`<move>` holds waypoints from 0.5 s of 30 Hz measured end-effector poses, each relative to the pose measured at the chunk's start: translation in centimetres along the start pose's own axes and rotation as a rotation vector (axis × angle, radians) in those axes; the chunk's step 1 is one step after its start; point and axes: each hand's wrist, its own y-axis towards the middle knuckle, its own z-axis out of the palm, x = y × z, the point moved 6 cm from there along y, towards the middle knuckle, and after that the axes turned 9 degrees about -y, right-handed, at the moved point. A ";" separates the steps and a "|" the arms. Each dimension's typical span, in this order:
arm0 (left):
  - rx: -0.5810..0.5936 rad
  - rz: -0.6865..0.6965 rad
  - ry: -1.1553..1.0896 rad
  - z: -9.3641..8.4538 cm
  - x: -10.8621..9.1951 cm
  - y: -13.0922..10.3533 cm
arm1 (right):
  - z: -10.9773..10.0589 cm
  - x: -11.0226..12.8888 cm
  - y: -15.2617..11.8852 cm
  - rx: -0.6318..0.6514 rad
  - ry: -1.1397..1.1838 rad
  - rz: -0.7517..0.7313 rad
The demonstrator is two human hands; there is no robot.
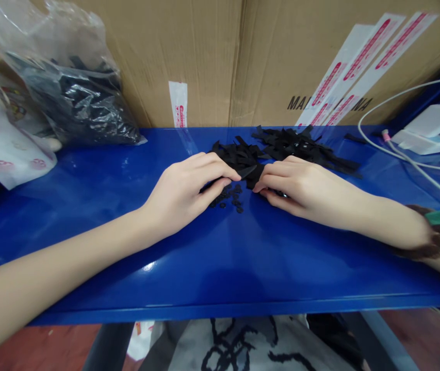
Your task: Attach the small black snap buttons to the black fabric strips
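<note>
My left hand (pixel 192 190) pinches one end of a black fabric strip (pixel 247 172) between thumb and forefinger. Close on its right, my right hand (pixel 300 185) has its fingers closed at the other side of the black material; what lies inside its fingertips is partly hidden. Beneath and just in front of my left fingertips lie small round black pieces (pixel 237 198), loosely scattered. Behind both hands is a heap of black strips (pixel 239 151). A second heap of black strips (pixel 300 144), with a few small white marks, spreads behind my right hand.
A blue tabletop (pixel 220 268) lies under everything, backed by a cardboard box (pixel 204 51) with taped strips. At the left stand a clear plastic bag (pixel 84 98) of black material and a white printed bag (pixel 6 139). A white cable (pixel 417 159) and white device (pixel 432 126) sit right.
</note>
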 end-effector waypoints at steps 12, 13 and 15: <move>0.011 0.066 0.058 0.3 -0.1 -0.1 | -0.7 0.4 0.2 -0.052 0.008 -0.018; 0.000 0.073 0.053 0.3 -0.1 -0.1 | -0.8 0.4 0.2 -0.064 0.012 -0.018; -0.015 0.079 0.041 0.1 -0.3 -0.1 | -0.9 0.3 0.1 -0.083 0.022 -0.016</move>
